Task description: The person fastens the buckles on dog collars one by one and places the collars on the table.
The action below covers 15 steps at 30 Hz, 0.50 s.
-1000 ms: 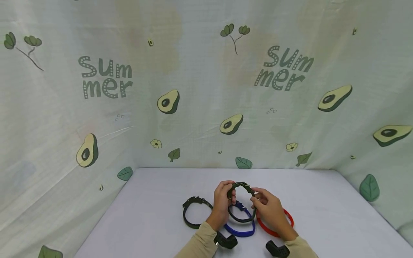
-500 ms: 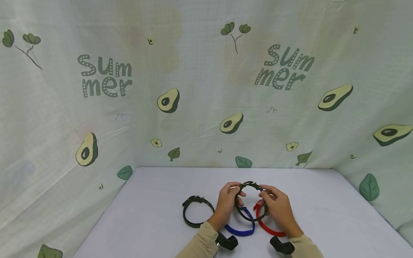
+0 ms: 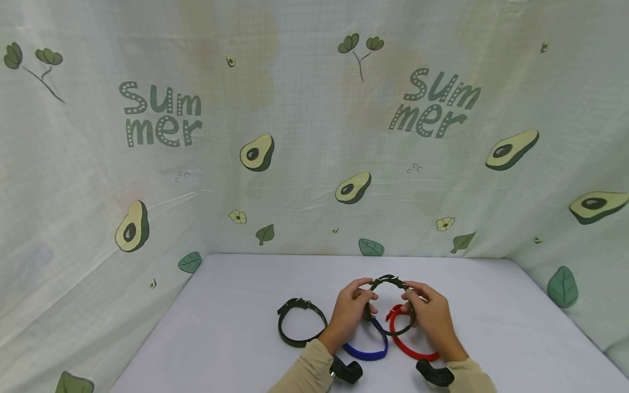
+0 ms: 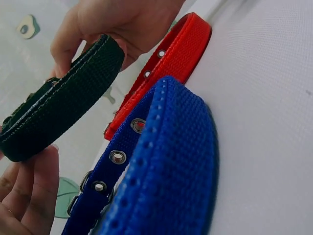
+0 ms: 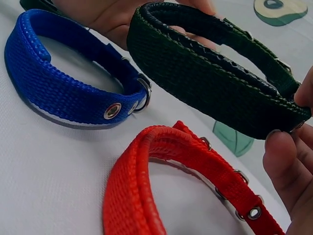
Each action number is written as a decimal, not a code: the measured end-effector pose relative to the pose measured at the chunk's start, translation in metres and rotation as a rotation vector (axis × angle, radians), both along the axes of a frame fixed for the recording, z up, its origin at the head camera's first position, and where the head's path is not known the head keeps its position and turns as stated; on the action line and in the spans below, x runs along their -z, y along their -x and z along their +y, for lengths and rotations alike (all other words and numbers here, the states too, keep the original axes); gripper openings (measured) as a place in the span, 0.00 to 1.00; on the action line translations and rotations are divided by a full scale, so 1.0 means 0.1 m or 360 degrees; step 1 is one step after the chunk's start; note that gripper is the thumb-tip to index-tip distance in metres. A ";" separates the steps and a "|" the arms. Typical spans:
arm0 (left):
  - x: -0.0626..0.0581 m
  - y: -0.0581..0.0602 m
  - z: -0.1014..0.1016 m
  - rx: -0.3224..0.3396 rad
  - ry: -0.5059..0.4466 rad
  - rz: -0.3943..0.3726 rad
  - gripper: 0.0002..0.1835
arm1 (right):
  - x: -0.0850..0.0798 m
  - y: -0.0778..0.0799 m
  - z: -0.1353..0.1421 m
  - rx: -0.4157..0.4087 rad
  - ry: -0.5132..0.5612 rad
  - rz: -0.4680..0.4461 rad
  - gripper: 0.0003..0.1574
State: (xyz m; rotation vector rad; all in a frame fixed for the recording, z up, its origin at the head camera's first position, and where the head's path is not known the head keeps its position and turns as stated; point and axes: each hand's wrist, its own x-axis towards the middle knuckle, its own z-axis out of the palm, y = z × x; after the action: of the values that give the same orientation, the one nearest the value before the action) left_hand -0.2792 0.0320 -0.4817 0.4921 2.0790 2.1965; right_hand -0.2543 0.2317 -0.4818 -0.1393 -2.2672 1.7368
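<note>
Both hands hold a dark green pet collar (image 5: 195,93) above the table, its loop closed and its buckle side turned to the back. My left hand (image 3: 346,312) grips the loop's left side, and my right hand (image 3: 433,317) pinches its right side between thumb and fingers. Below it on the table lies a blue collar (image 5: 63,88) with metal eyelets, partly hidden by the left hand in the head view. To its right is a red collar (image 5: 127,191), partly behind the right hand in the head view.
Another dark green collar (image 3: 291,341) lies on the white table (image 3: 236,305), left of the left forearm. A printed cloth (image 3: 295,109) with avocados and lettering hangs behind and at the sides of the table.
Both hands have shifted right with the dark green collar, from above the blue collar to between it and the red one. More of the red collar's left end shows. The collars on the table stay put.
</note>
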 end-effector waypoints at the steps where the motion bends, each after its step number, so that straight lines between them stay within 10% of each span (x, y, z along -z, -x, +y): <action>1: 0.00 0.00 0.00 0.0006 0.0004 0.0008 0.18 | 0.00 0.00 0.00 0.0001 -0.0005 -0.0005 0.18; 15: -0.01 -0.07 0.02 0.0094 0.0083 -0.0026 0.21 | -0.10 -0.12 0.10 0.0021 0.0014 -0.0023 0.18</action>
State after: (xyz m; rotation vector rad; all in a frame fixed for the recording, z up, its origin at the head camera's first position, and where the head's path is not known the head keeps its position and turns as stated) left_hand -0.2717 0.0336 -0.4804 0.5216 2.0796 2.1018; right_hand -0.2423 0.2414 -0.4723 -0.1689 -2.2639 1.7453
